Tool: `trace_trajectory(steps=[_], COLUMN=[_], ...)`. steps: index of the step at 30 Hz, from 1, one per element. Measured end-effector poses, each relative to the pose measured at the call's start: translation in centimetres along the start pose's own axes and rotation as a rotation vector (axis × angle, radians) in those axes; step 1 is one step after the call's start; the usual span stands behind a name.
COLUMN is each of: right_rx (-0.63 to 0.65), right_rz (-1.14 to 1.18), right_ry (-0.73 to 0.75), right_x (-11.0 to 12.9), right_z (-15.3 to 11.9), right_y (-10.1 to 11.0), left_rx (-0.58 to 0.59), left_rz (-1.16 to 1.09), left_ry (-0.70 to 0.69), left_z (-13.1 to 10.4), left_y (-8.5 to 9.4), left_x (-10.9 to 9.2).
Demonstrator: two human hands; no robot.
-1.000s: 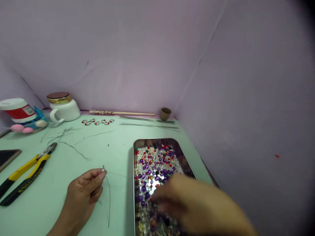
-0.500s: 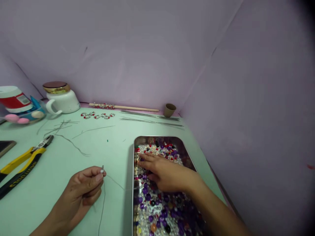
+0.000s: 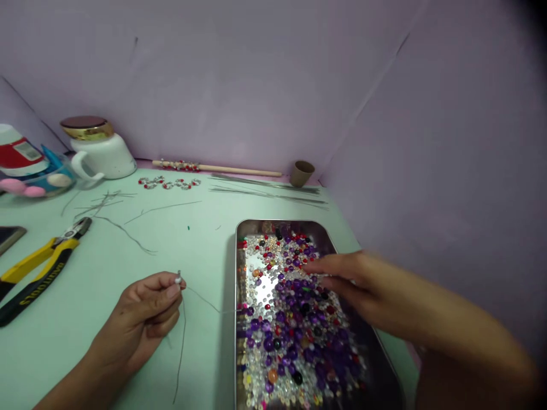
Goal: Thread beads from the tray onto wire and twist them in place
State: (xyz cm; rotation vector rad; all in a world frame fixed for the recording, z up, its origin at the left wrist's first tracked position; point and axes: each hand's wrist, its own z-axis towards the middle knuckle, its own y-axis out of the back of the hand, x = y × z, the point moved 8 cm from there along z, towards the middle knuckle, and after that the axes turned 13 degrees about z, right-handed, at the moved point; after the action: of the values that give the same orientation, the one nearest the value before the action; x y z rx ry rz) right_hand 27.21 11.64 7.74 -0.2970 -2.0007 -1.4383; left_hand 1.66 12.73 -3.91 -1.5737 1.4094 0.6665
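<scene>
My left hand pinches a thin wire with a small whitish bead at its fingertips. One wire end hangs down the table, and another runs right to the rim of a metal tin. Clear, purple, red and black beads fill the tin, with a bare shiny patch at its left. Over the tin's right side is my right hand, blurred, its fingers apart and touching or just above the beads; nothing shows between them.
Yellow-black pliers lie left, near loose wires. Behind stand a white mug, a bowl of small items and a small brown pot. A beaded wooden stick, beaded pieces and straight wires lie along the wall.
My right hand has swept right across the tin, uncovering its left part and a shiny bare patch. My left hand keeps its pinch. The view has shifted, so the table things appear higher.
</scene>
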Motion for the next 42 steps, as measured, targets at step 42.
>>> trace_trajectory(steps=[42], right_rx=[0.128], right_rz=[0.078], right_ry=[-0.061], right_x=[-2.1], right_z=[0.6], right_y=[-1.2], left_rx=[0.004], left_rz=[0.076], left_ry=[-0.059], left_z=[-0.5], left_y=[-0.8], left_x=[-0.6])
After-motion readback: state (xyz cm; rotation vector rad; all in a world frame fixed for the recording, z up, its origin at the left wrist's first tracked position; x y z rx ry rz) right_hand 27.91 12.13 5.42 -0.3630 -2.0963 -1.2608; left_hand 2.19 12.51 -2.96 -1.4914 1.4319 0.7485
